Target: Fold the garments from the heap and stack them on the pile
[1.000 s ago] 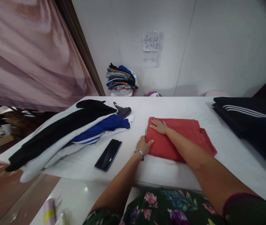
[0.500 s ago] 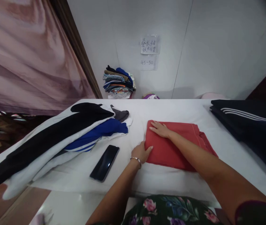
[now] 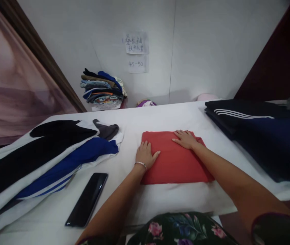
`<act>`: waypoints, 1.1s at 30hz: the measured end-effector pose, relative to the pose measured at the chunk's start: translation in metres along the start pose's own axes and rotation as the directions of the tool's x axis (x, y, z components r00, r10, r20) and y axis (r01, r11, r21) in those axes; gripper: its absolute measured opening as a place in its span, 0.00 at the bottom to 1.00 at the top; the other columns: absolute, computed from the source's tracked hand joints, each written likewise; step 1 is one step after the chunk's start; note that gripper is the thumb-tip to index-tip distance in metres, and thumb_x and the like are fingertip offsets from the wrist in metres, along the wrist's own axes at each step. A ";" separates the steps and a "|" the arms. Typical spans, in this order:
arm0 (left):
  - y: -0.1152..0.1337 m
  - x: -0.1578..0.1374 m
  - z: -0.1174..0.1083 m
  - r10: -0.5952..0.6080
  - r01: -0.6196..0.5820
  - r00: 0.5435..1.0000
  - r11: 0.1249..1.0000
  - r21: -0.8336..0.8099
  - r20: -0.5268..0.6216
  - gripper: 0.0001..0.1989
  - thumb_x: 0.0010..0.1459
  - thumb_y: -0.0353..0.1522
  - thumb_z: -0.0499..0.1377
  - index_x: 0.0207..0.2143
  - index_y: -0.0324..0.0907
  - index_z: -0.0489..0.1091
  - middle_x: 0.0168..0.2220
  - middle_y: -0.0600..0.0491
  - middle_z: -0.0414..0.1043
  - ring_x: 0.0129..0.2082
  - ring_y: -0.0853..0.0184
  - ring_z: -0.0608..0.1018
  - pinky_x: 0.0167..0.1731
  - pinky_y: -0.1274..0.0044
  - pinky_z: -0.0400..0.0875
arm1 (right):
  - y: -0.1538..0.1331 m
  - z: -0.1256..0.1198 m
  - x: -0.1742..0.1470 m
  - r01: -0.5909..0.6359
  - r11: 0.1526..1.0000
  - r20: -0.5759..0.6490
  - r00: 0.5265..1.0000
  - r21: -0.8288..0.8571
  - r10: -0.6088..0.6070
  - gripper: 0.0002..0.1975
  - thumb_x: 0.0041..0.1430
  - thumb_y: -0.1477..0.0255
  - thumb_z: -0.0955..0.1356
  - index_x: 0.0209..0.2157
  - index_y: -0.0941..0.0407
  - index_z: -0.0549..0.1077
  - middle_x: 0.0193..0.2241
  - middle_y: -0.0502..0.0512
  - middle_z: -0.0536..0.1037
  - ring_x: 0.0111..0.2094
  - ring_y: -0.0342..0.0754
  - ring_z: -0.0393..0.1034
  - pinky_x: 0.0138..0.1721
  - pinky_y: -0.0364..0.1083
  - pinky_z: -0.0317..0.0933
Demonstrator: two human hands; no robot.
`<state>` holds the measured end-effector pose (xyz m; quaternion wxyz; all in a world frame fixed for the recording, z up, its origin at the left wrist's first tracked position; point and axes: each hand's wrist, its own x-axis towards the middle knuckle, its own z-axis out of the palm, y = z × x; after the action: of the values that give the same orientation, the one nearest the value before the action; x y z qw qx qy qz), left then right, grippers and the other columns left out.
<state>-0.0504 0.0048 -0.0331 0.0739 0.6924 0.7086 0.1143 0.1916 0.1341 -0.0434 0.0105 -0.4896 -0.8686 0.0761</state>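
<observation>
A red garment (image 3: 171, 163), folded into a flat rough rectangle, lies on the white-covered table (image 3: 183, 200) in front of me. Against its left edge rests my left hand (image 3: 145, 154), fingers extended and thumb apart, a silver bracelet at the wrist. My right hand (image 3: 185, 139) lies flat on the garment's far right part with its fingers spread. Both palms press on the cloth, and neither hand grips anything.
Left of me lie loose black, white and blue garments (image 3: 65, 166) and a black phone (image 3: 87, 199). Folded dark clothes with white stripes (image 3: 259, 136) sit on the right. Beyond the table's far edge stands a clothes stack (image 3: 104, 88), below paper notes (image 3: 136, 51) on the wall.
My right hand has slid from the garment's far left corner to its far right side. My left hand now lies slightly further up the left edge. The view has turned right.
</observation>
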 end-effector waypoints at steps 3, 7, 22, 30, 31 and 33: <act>-0.003 -0.001 0.004 0.005 -0.004 1.000 0.999 0.040 -0.022 0.37 0.58 0.52 0.47 0.58 0.32 0.59 0.62 0.36 0.55 0.64 0.53 0.55 0.61 0.66 0.47 | 0.003 0.005 0.001 0.010 1.000 -0.011 1.000 0.013 -0.009 0.38 0.59 0.45 0.51 0.63 0.53 0.55 0.64 0.57 0.54 0.65 0.56 0.42 0.62 0.57 0.36; -0.002 0.000 0.004 0.005 -0.004 0.999 0.998 0.057 -0.033 0.37 0.58 0.52 0.46 0.58 0.32 0.59 0.62 0.38 0.56 0.63 0.54 0.55 0.60 0.65 0.50 | -0.002 0.001 0.003 -0.002 1.000 -0.017 1.000 0.031 0.002 0.38 0.59 0.45 0.51 0.62 0.53 0.56 0.64 0.57 0.53 0.65 0.56 0.43 0.62 0.57 0.36; -0.004 0.004 0.002 0.000 0.003 0.999 0.998 0.061 -0.046 0.39 0.58 0.51 0.47 0.59 0.27 0.59 0.62 0.37 0.55 0.63 0.53 0.55 0.60 0.67 0.53 | 0.001 0.003 -0.104 -0.195 0.937 -0.031 0.977 0.289 0.213 0.39 0.59 0.46 0.54 0.65 0.52 0.50 0.67 0.54 0.42 0.66 0.56 0.36 0.63 0.58 0.34; -0.017 0.014 0.012 0.024 -0.022 0.999 0.998 0.052 -0.034 0.41 0.56 0.51 0.46 0.59 0.25 0.57 0.62 0.37 0.54 0.64 0.54 0.53 0.61 0.67 0.50 | -0.006 -0.010 -0.113 -0.207 0.925 -0.045 0.972 0.319 0.232 0.38 0.60 0.46 0.54 0.65 0.53 0.50 0.67 0.58 0.42 0.66 0.55 0.32 0.62 0.60 0.28; -0.019 0.016 0.015 0.025 -0.023 0.999 0.999 0.049 -0.042 0.41 0.56 0.51 0.46 0.59 0.25 0.57 0.62 0.37 0.54 0.64 0.54 0.53 0.61 0.66 0.50 | -0.007 -0.009 -0.116 -0.215 0.921 -0.057 0.968 0.326 0.246 0.38 0.59 0.46 0.54 0.65 0.52 0.50 0.67 0.58 0.41 0.66 0.55 0.32 0.62 0.61 0.28; -0.023 0.020 0.020 0.027 -0.025 0.997 0.999 0.032 -0.076 0.39 0.54 0.50 0.48 0.58 0.27 0.59 0.62 0.37 0.55 0.64 0.52 0.54 0.61 0.65 0.51 | -0.008 -0.006 -0.123 -0.230 0.906 -0.067 0.960 0.355 0.270 0.38 0.59 0.45 0.53 0.65 0.51 0.48 0.67 0.56 0.41 0.66 0.55 0.33 0.62 0.62 0.29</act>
<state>-0.0683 0.0252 -0.0570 0.0347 0.6976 0.7036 0.1308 0.2496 0.0262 -0.0297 0.1357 -0.5912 -0.7697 0.1992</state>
